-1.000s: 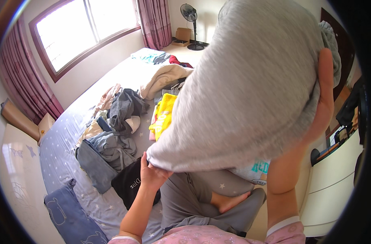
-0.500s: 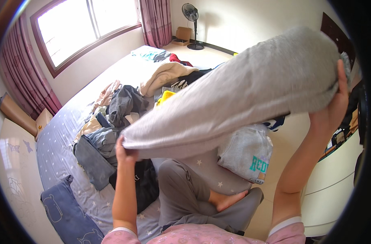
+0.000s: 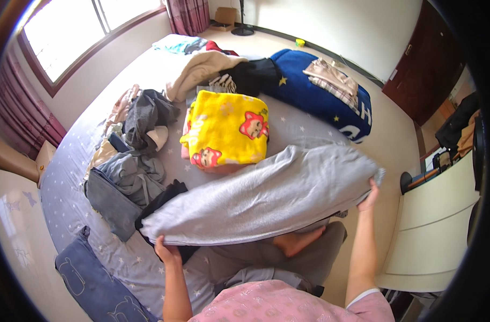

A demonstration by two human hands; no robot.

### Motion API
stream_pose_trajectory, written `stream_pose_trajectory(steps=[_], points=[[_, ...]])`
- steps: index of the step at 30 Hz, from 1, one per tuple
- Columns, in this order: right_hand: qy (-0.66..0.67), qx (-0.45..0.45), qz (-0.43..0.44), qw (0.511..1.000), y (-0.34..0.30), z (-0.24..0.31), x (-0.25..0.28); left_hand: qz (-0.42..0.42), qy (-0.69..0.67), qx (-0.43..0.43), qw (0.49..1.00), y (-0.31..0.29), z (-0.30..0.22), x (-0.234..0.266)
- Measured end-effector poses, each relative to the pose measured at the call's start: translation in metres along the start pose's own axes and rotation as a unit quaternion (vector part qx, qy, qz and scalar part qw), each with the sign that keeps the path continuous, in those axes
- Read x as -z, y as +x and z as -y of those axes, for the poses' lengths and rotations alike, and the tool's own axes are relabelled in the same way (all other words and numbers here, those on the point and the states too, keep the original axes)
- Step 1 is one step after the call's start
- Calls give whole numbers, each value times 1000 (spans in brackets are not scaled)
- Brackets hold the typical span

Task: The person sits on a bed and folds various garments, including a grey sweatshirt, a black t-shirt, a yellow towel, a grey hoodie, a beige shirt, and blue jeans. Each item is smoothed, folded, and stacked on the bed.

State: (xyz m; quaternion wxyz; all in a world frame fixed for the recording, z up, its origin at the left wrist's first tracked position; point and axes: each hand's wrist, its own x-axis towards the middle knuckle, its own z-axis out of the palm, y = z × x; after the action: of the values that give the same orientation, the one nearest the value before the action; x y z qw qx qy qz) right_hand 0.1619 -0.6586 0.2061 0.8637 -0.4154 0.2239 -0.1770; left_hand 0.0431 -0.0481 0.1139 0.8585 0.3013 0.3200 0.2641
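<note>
**Over the bed (image 3: 290, 126), a grey garment (image 3: 266, 198) spread long**

It hides parts of my legs (image 3: 317, 263); black cloth (image 3: 173, 193) shows only partly beneath its left end. My left hand (image 3: 167, 253) and right hand (image 3: 369, 196) grip opposite ends, partly hidden.

Left of folded yellow fabric blanket (image 3: 226, 129): rumpled grey clothes heap (image 3: 131, 170). Right, behind: folded navy blanket (image 3: 303, 88). Before: long grey cloth garment (image 3: 261, 196).
</note>
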Motion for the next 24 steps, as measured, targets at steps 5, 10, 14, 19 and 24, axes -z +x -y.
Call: stream_pose_trajectory(steps=[5, 10, 14, 19, 24], points=[[102, -149, -23, 983, -12, -52, 53, -132, -96, 175, 971, 4, 29, 47], [108, -141, -10, 984, -12, -52, 59, -87, -111, 242, 960, 8, -1, 15], [104, -132, 2, 986, -13, -52, 64, -13, -45, 201, 978, 0, -24, -32], [116, -136, 11, 984, -12, -54, 62, 63, 408, -312, 856, -47, -28, -113], [115, -135, 17, 984, -15, -49, 58, 431, 659, -314, 531, -93, -4, -155]])
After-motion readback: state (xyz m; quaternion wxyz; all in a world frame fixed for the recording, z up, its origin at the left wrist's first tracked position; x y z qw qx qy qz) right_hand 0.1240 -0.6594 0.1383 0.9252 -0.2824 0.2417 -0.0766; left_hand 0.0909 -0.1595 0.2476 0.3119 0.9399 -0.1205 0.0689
